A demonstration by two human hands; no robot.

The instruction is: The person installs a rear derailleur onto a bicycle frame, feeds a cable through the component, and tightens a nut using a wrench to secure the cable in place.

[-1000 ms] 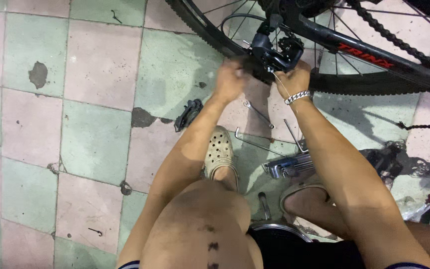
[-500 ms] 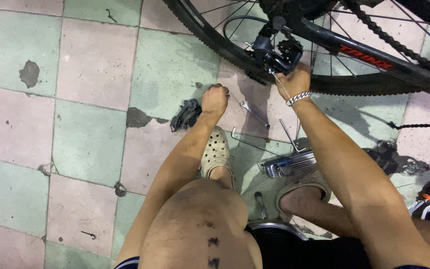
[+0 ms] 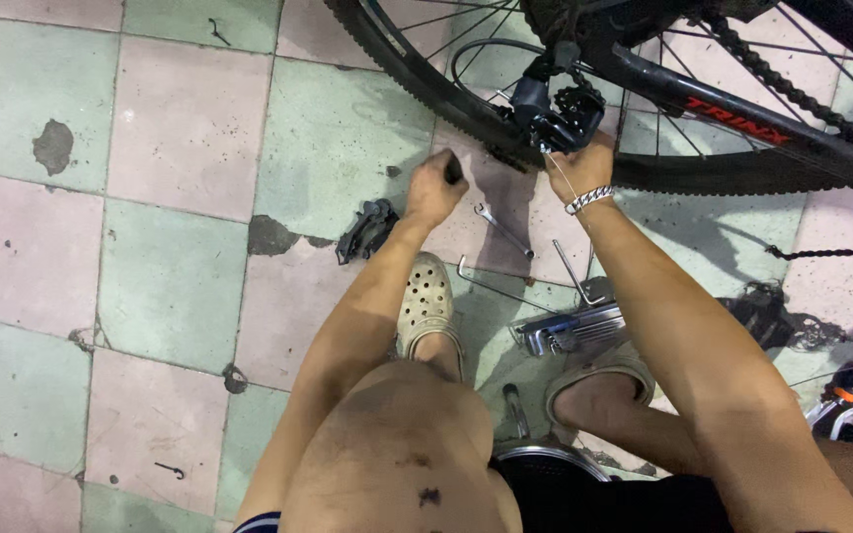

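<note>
the left hand (image 3: 433, 190) was curled shut around a small dark tool (image 3: 454, 170), low over the tiled floor (image 3: 180, 178). the right hand (image 3: 577, 163) gripped the rear derailleur (image 3: 555, 111), apparently pinching its thin cable (image 3: 567, 178). a spanner (image 3: 502, 229) and a hex key set (image 3: 573, 328) lay just beside the feet, near the bicycle wheel (image 3: 417, 74).

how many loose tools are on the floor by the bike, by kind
open-end wrench: 1
single hex keys: 2, one long, one by the set
folding hex key set: 1
black brake part: 1
total: 5
</note>
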